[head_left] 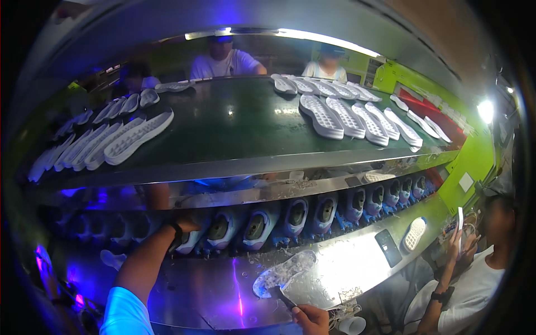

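My left hand (187,224) reaches forward to a lower row of pale shoe uppers on lasts. Its fingers are closed about one shoe (191,242), partly hidden by the hand. At the lower edge my right hand (314,320) grips a dark-handled brush (287,300). The brush tip meets the near end of a sole-shaped pale piece (291,268) with a mottled, smeared surface, lying on the metal bench (212,285). More shoes (258,229) stand along the row to the right.
Above, a green conveyor belt (229,134) carries white soles (321,116) in groups. A phone (387,248) and a sole (414,233) lie on the bench, with a white cup (353,324) below. A person (474,279) sits at right; others work behind the belt.
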`<state>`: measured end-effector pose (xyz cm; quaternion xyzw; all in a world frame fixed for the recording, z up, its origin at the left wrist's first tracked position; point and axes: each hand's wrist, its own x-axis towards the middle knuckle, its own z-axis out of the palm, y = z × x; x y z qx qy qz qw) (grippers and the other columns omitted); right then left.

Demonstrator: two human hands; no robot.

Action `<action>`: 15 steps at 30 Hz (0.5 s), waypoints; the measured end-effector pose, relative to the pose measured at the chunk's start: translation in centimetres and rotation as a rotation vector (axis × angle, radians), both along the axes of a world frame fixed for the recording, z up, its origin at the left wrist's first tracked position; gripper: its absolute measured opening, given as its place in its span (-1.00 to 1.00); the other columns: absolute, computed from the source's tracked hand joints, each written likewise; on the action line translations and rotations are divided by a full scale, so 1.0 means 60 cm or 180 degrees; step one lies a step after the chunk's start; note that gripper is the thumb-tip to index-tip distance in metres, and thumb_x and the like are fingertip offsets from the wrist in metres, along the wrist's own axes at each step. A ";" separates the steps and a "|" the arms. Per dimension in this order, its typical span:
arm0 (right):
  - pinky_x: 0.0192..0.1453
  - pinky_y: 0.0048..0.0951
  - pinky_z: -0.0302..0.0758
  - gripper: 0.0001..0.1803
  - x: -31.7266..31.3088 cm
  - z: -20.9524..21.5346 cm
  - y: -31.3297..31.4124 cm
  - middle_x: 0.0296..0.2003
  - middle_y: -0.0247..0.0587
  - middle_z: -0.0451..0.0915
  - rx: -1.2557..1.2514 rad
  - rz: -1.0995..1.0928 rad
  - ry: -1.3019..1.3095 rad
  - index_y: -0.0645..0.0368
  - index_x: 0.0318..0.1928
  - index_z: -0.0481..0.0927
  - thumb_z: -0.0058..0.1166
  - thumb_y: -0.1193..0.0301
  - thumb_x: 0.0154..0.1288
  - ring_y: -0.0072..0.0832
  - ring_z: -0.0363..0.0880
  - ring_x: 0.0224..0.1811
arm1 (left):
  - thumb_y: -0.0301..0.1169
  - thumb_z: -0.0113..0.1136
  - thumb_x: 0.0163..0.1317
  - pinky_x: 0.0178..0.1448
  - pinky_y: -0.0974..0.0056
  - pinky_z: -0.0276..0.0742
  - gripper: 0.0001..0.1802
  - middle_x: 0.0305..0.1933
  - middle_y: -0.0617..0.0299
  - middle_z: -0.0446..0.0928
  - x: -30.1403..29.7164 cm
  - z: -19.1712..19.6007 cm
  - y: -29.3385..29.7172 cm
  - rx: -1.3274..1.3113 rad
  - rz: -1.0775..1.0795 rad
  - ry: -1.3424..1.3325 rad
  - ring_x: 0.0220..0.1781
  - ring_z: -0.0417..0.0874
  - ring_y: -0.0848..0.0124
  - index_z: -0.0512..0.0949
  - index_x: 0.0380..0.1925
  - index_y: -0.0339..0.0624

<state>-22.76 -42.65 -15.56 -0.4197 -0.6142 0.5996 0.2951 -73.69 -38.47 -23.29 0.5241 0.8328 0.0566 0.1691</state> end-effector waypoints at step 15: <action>-0.35 -0.58 0.34 -0.74 -0.045 0.029 -0.067 -0.48 -0.46 0.56 0.0584 0.0441 -0.0248 0.35 -0.13 0.73 0.22 0.33 0.51 -0.71 0.42 -0.42 | -0.34 0.43 0.26 0.06 0.19 0.68 -0.68 -0.12 0.23 0.68 0.022 0.049 -0.307 0.2688 0.1735 -0.5475 -0.04 0.73 0.35 0.64 -0.01 -0.14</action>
